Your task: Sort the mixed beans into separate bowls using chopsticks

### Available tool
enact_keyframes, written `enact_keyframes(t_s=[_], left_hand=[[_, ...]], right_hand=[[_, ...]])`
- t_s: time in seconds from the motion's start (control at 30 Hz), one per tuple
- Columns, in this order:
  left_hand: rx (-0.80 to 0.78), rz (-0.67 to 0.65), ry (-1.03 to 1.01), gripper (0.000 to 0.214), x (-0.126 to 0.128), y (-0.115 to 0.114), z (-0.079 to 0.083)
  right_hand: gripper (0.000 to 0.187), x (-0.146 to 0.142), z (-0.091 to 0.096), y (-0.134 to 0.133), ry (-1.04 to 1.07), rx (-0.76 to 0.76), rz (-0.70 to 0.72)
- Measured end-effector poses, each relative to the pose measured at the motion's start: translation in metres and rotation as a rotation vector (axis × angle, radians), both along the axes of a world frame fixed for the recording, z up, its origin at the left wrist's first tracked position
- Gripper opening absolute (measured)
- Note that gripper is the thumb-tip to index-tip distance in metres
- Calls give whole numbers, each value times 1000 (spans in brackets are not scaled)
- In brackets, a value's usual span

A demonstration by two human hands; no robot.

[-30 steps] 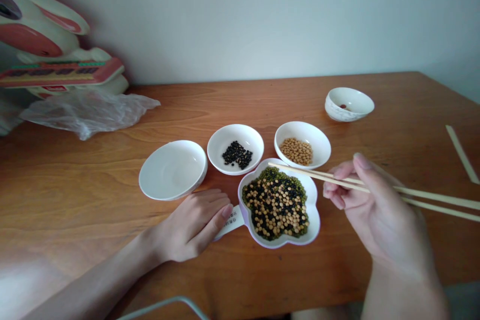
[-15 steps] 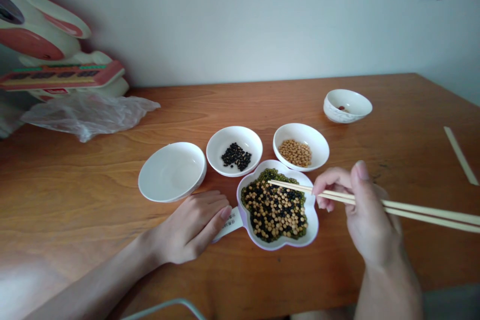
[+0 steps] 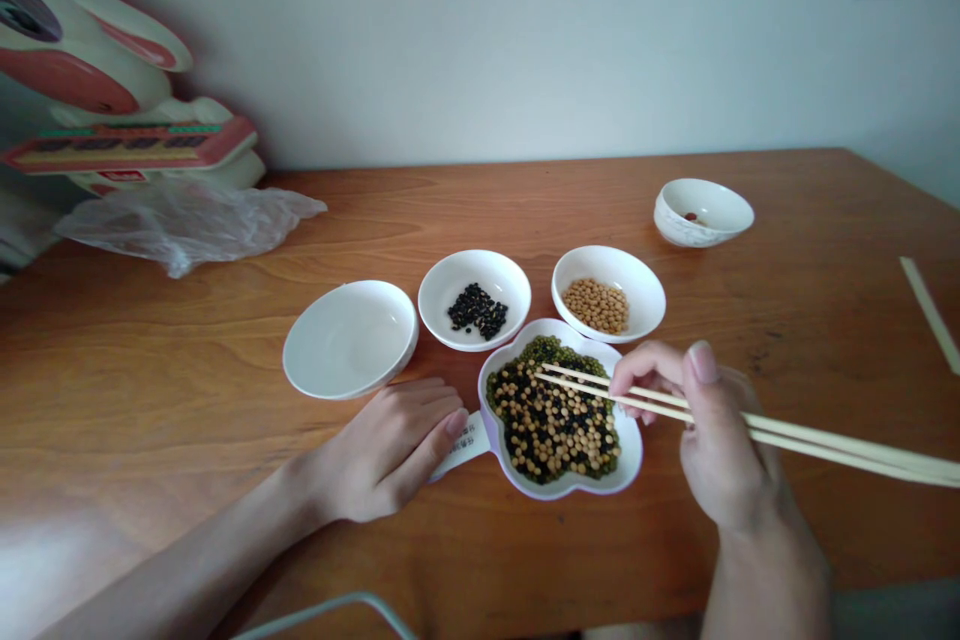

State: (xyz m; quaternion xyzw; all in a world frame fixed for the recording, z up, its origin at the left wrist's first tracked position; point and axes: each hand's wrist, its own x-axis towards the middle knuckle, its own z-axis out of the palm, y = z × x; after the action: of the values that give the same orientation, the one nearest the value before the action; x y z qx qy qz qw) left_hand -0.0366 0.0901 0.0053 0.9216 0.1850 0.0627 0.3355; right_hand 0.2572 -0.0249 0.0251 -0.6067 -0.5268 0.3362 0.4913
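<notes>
My right hand [image 3: 724,445] grips a pair of pale wooden chopsticks [image 3: 840,452], their tips a little apart among the beans. Beneath the tips, a white flower-shaped dish [image 3: 632,450] with a lilac edge holds mixed black, tan and green beans [image 3: 559,415]. My left hand [image 3: 394,450] is closed over the dish's short handle [image 3: 471,440], which bears a printed label; the handle's end is hidden under it. Behind the dish stand a white bowl of black beans [image 3: 478,312] and another of tan soybeans [image 3: 596,306]. I cannot make out any bean between the tips.
An empty white bowl [image 3: 349,340] sits beyond my left hand. Farther back on the right is a patterned bowl [image 3: 697,225] with a few small bits inside. A pale strip [image 3: 930,315] lies at far right. A plastic bag [image 3: 195,225] and a toy keyboard figure [image 3: 135,145] occupy the back left.
My right hand has shifted slightly left and the chopstick tips have spread apart a little and dipped lower over the beans. The whole view has moved slightly; my left hand stays on the handle.
</notes>
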Motion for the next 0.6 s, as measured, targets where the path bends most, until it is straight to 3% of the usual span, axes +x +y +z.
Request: enact_keyframes(t_s=[0.27,0.6], left_hand=[[-10,5,2,31,2,2,0],[-16,4,8,30,0,0,0]], right_hand=[[63,-3,2,0,-30,43,-13],[70,-4,-1,1,-13,28,-86]])
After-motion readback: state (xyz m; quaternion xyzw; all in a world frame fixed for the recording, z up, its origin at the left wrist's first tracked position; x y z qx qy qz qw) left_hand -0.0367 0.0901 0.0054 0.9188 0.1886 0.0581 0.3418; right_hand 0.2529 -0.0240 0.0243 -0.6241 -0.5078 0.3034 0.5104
